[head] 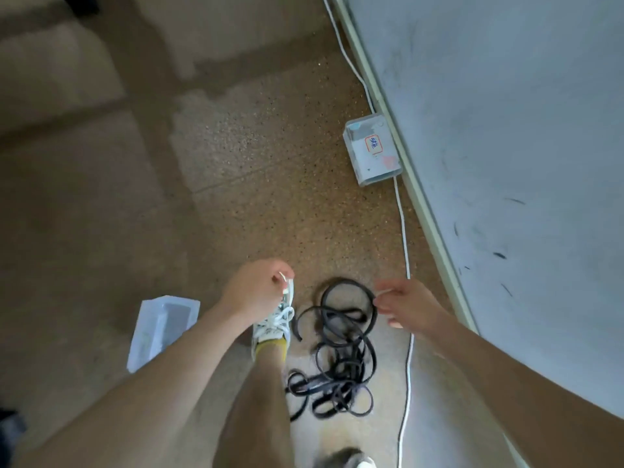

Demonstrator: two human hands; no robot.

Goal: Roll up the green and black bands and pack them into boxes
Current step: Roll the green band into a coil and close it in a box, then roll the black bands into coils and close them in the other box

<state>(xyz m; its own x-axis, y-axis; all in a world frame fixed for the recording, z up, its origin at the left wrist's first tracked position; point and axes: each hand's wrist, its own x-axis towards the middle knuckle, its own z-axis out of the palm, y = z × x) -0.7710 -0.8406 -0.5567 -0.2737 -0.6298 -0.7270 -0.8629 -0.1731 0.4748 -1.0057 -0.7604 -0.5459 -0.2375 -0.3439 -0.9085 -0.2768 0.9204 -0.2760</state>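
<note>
A tangle of black bands (341, 359) lies loose on the speckled floor, right of my white sneaker (273, 327). My left hand (256, 288) hovers over the toe of the sneaker and pinches a white shoelace end. To the right of the bands' top loop, my right hand (405, 304) pinches another thin white lace end between thumb and fingers. Neither hand touches the bands. A clear plastic box (363, 170) with a red-framed label stands against the wall's base, far beyond the bands. A second clear box (158, 329) lies on the floor to my left, partly hidden by my left forearm.
A grey wall (506, 130) with a pale skirting board runs diagonally along the right side. A white cable (405, 251) trails on the floor beside it, passing the labelled box. My other shoe (347, 459) shows at the bottom edge. Brown floor stretches left.
</note>
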